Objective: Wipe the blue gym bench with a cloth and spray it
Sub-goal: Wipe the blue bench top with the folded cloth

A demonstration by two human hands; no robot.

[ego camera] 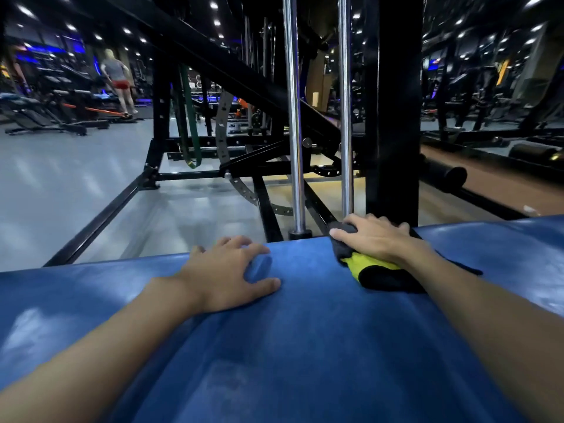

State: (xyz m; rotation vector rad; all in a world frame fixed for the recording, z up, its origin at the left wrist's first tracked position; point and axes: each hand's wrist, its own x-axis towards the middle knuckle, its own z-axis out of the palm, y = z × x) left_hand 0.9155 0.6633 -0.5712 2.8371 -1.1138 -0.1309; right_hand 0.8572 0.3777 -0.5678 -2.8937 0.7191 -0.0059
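**The blue bench is being wiped at its far edge with a black and yellow cloth.**

The cloth is pressed down on the far rim of the bench pad by the right hand. This hand is laid flat on top of it, with the fingers reaching over the edge, and nothing looks pinched. The left hand is set well apart from it, with the fingers spread and pushed into the soft pad, and nothing is held. The wiping step seems to be the one in hand. No spray bottle can be seen. Next, the cloth would likely need to be dragged along the pad with a firm push. Care is needed near the shiny metal poles just behind the edge.
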